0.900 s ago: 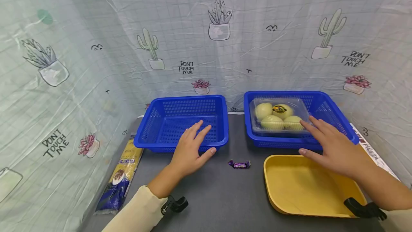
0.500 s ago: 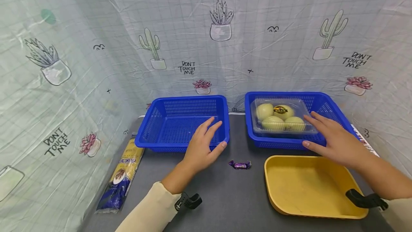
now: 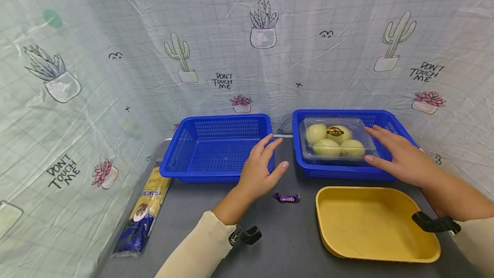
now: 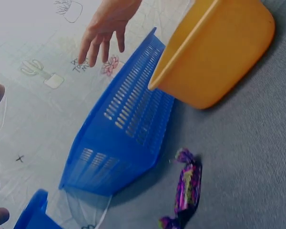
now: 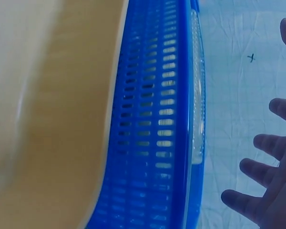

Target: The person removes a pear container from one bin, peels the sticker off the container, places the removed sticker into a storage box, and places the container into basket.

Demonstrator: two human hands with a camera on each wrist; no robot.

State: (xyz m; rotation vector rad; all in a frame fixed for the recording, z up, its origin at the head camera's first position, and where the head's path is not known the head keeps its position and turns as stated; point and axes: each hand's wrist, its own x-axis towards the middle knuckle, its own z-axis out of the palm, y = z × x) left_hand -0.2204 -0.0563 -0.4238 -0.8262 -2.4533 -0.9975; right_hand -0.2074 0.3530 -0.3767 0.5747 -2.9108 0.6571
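In the head view, a clear plastic box of several round, pale yellow-green fruits sits in the right blue basket. My right hand is raised over that basket's right side, fingers spread, with its fingertips near the right end of the box. It holds nothing; the right wrist view shows the fingers above the basket's rim. Over the right edge of the left blue basket hovers my left hand, fingers extended and nothing in them. A purple-wrapped candy lies on the grey table to the right of the left hand.
A yellow tub stands in front of the right basket, below the right forearm. Along the left side lies a yellow and blue packet. A cactus-print curtain closes off the back and sides.
My left hand has moved right, from over the left basket to its right edge. My right hand has shifted slightly away from me and to the right. Box and candy stay put.
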